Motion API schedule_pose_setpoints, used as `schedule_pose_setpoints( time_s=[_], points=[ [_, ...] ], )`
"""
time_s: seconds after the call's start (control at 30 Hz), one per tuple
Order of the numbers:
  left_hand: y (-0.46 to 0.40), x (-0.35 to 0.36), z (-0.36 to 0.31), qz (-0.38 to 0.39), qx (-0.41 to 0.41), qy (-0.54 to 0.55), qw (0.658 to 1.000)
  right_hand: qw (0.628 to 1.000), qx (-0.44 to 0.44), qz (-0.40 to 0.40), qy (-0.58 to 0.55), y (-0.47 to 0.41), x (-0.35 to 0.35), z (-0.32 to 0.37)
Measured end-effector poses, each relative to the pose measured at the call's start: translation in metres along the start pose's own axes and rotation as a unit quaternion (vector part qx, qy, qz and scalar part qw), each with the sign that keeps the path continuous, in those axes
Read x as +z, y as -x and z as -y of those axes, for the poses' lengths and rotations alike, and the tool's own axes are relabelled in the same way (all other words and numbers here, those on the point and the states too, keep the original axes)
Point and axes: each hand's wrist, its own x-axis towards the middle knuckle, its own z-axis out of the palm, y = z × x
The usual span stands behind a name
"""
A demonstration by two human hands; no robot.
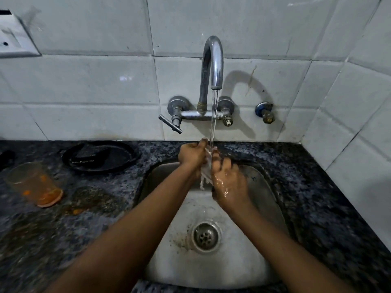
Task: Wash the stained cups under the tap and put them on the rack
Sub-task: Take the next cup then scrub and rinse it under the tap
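Water runs from the chrome tap (213,66) onto a clear cup (206,168) held over the steel sink (264,187). My left hand (191,154) grips the cup from the left. From the right, my right hand (229,182), wet and shiny, curls its fingers round it. Most of the cup is hidden between my hands, and water drips from its bottom. A second clear cup (35,183), stained orange at its base, stands on the dark granite counter (95,199) at the far left.
A black round plate (101,156) lies on the counter behind the stained cup. An orange spill (76,211) marks the counter near that cup. The tap's lever handle (170,123) points down-left. The drain (206,236) sits mid-sink. White tiles cover the back and right walls.
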Motion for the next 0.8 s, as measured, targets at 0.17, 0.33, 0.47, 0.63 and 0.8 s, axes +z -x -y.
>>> schedule_pose_setpoints(
  time_s=[0.17, 0.33, 0.47, 0.63, 0.8],
  points=[
    [0.009, -0.005, 0.015, 0.069, 0.039, 0.091, 0.993, 0.733, 0.137, 0.285, -0.602, -0.009, -0.020, -0.029],
    [0.006, -0.005, 0.008, 0.140, 0.056, 0.021, 0.988, 0.741, 0.223, 0.227, -0.592, -0.005, -0.014, -0.017],
    [0.008, 0.003, 0.003, 0.123, 0.045, 0.011, 0.991, 0.987, 0.105, 0.070, -0.097, -0.005, -0.008, -0.001],
    [0.010, -0.006, 0.009, 0.131, 0.044, 0.100, 0.985, 0.709, 0.151, 0.250, -0.641, -0.008, -0.024, -0.036],
    [0.013, -0.001, 0.000, 0.169, 0.053, 0.012, 0.984, 0.864, 0.185, 0.164, -0.439, 0.001, -0.015, -0.018]
  ],
)
